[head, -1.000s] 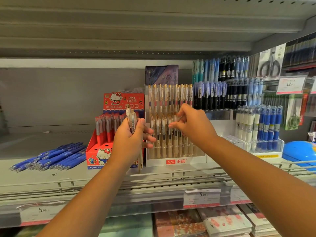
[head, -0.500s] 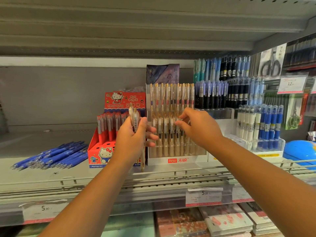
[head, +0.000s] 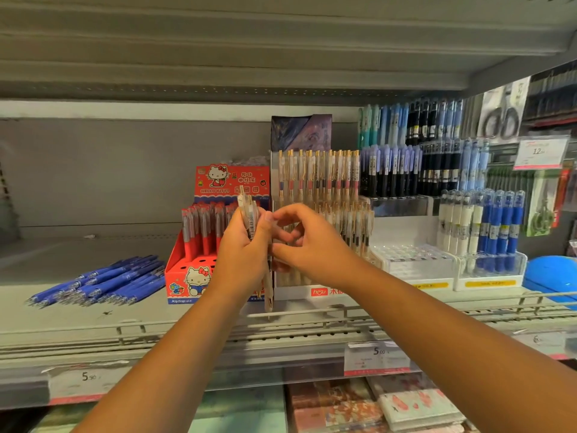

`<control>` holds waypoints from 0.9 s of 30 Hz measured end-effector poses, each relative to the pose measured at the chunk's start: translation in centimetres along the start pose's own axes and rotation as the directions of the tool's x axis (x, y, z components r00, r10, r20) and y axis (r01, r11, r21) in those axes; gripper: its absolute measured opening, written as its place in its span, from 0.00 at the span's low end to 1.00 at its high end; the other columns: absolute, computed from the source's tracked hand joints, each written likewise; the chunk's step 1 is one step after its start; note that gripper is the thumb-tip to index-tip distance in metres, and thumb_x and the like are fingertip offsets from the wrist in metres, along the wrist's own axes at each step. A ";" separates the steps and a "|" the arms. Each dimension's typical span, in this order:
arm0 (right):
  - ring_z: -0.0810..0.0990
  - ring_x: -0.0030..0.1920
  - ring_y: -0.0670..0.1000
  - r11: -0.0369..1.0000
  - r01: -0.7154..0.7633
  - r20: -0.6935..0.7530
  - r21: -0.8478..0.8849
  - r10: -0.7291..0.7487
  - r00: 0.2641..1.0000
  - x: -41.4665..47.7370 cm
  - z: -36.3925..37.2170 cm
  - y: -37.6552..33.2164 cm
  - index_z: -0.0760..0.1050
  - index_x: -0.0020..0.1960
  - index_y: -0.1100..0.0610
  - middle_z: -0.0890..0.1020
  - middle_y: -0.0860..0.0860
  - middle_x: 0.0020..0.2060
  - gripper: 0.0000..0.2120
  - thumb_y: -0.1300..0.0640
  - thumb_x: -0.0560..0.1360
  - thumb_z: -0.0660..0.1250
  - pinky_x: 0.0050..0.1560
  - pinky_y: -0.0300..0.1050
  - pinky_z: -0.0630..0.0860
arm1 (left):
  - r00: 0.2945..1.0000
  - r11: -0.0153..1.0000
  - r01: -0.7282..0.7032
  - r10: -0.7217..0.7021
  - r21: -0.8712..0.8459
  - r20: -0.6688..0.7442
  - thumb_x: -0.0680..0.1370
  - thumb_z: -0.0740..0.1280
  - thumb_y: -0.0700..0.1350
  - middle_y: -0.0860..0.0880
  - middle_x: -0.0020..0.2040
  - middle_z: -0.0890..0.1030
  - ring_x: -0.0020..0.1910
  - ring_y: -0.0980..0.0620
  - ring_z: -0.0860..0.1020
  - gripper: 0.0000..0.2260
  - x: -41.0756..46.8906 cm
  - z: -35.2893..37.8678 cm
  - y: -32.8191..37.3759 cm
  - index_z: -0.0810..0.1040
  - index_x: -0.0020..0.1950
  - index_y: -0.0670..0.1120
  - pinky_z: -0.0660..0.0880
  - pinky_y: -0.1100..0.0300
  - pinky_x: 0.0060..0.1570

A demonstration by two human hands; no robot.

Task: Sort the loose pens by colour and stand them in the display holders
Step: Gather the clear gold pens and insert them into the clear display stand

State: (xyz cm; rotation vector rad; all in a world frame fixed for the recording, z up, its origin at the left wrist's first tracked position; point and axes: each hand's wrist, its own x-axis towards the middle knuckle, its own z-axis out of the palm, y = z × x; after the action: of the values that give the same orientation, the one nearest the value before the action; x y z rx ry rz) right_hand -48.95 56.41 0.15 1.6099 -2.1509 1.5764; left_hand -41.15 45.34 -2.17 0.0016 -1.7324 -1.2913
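My left hand (head: 242,257) grips a small bunch of clear pens with gold clips (head: 249,214), held upright in front of the shelf. One pen of the bunch hangs lower, its tip (head: 268,303) near the shelf rail. My right hand (head: 315,245) is beside it, fingers curled, with index fingertip and thumb closing on the bunch's right side. Behind both hands stands the white tiered holder (head: 296,292) filled with matching gold-clip pens (head: 318,176). A pile of loose blue pens (head: 103,279) lies on the shelf to the left.
A red cartoon-cat box of red pens (head: 199,270) stands left of the white holder. To the right are a clear holder with vacant holes (head: 412,260), white and blue pens (head: 480,220), dark pens above (head: 406,170) and a blue object (head: 552,276). A wire rail (head: 343,314) edges the shelf.
My right hand has drawn back from the rows in the white holder and moved left to the bunch in my left hand. My left hand has stayed put.
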 end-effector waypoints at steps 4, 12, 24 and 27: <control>0.78 0.34 0.53 0.968 -0.106 0.053 0.228 0.096 0.994 -0.2 0.2 -0.7 0.77 0.56 0.59 0.79 0.54 0.39 0.08 0.65 0.77 0.66 0.35 0.44 0.79 | 1.000 0.998 0.018 -0.018 -0.053 0.017 0.83 0.60 0.49 0.57 0.39 0.84 0.37 0.57 0.84 0.05 -0.2 0.3 0.4 0.74 0.52 0.53 0.79 0.62 0.27; 0.84 0.47 0.54 0.905 -0.168 0.027 0.390 0.172 0.985 -0.3 0.2 -0.5 0.80 0.57 0.59 0.82 0.63 0.52 0.09 0.63 0.79 0.64 0.36 0.40 0.80 | 0.999 0.994 0.035 -0.033 -0.103 0.021 0.82 0.61 0.49 0.55 0.43 0.85 0.43 0.55 0.85 0.07 -0.2 0.5 0.7 0.77 0.53 0.50 0.79 0.63 0.31; 0.85 0.43 0.47 0.918 0.019 -0.232 0.395 0.080 0.969 -0.3 -2.4 0.5 0.80 0.51 0.58 0.85 0.53 0.45 0.06 0.63 0.75 0.71 0.41 0.39 0.82 | 0.990 0.972 0.138 -0.141 -0.189 -0.003 0.83 0.61 0.48 0.45 0.45 0.85 0.44 0.47 0.85 0.06 0.1 0.6 0.7 0.75 0.54 0.47 0.82 0.53 0.34; 0.86 0.43 0.53 0.906 0.043 -0.287 0.422 0.088 0.954 -0.1 -5.0 0.9 0.79 0.53 0.59 0.85 0.55 0.44 0.07 0.64 0.75 0.71 0.41 0.43 0.82 | 0.991 0.977 0.133 -0.137 -0.168 -0.010 0.83 0.61 0.48 0.43 0.40 0.83 0.41 0.45 0.85 0.06 0.2 0.6 0.6 0.75 0.52 0.48 0.82 0.53 0.35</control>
State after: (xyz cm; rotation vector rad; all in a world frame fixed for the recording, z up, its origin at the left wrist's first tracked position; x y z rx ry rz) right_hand -52.10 60.03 1.88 1.3085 -1.7600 2.2508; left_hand -41.34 45.93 -1.64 0.0374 -1.6240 -1.5281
